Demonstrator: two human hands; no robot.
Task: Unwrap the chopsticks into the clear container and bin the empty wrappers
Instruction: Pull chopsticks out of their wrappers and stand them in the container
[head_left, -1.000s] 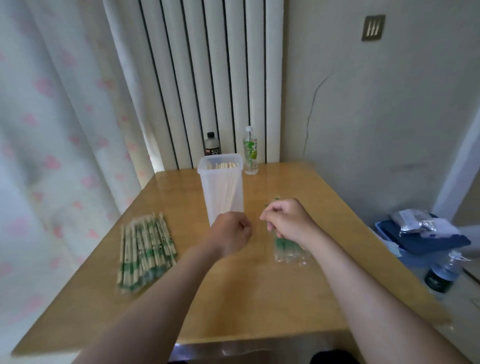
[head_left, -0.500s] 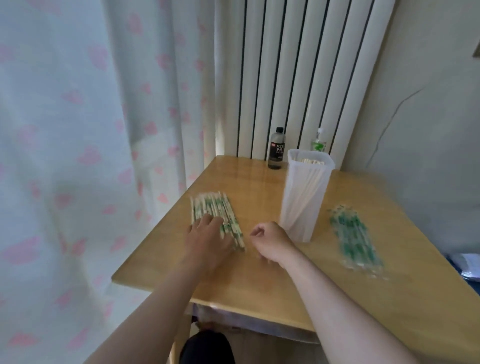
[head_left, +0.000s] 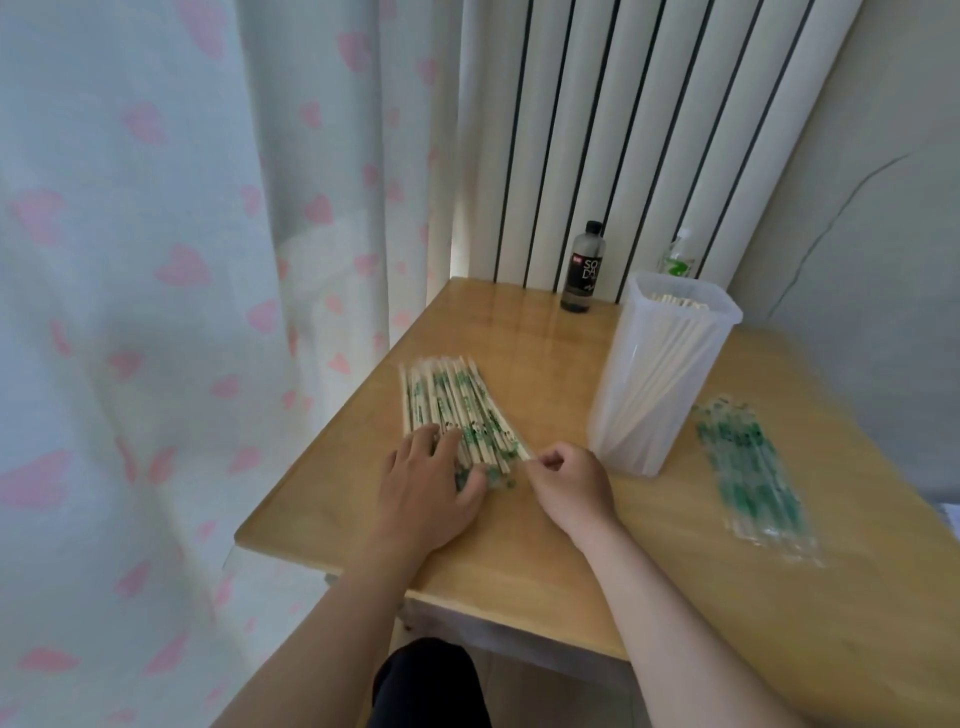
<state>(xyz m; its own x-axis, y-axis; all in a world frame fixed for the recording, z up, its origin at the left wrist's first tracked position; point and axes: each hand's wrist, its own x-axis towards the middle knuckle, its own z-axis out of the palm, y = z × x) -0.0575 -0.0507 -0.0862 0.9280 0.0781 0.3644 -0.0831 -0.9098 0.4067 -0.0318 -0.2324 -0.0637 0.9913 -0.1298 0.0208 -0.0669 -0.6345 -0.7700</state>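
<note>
the wrapped chopsticks (head_left: 457, 410) were laid in a fanned pile on the left part of the desk (head_left: 519, 551), left of the clear container (head_left: 660, 384), in which bare sticks were stood. the left hand (head_left: 423, 499) was laid flat on the pile's near end, its fingers (head_left: 441, 441) spread. the right hand (head_left: 569, 483) was held at the pile's near right corner with its fingers (head_left: 556, 460) curled; whether a wrapper end was pinched could not be told. the empty wrappers (head_left: 748, 467) were left on the desk right of the container, not yet binned. each pair was judged light, thin and stiff, its film sleeve slick and flimsy, so easily slid from the loose pile. hold was judged best taken at the near end, sleeve and sticks pinched together, while the rest were pinned flat.
</note>
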